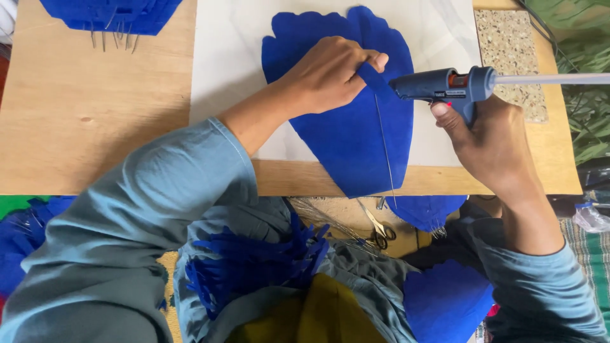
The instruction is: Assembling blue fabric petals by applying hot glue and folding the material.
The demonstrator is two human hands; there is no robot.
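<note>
Two hands are engaged over one blue petal-shaped cutout [346, 136]. Left hand [327, 73]: thumb and fingertips [376, 61] are pinched on a folded strip of the cutout near its upper right part, knuckles up, the heel of the hand resting on the blue material. Right hand [489, 143]: fingers are clenched around the grip of a blue-grey glue gun [445, 87], the index finger lying on the trigger; the nozzle points left and sits just beside the pinched fold, close to the left fingertips. A translucent glue stick [553, 78] projects from the back of the gun toward the right edge of the board. A thin wire [384, 146] runs down the cutout from the pinch point and passes its lower tip. The cutout lies on a white sheet [222, 63] on a wooden board [89, 121], its pointed lower end overhanging the sheet and reaching the board's near edge. A speckled cork pad [511, 51] sits at the board's far right corner. Another blue cutout with wires [111, 16] lies at the far left edge. Below the near edge, scissors [380, 230] and further blue pieces [254, 260] rest on the person's lap, which is covered by light blue sleeves [159, 209] and clothing.
</note>
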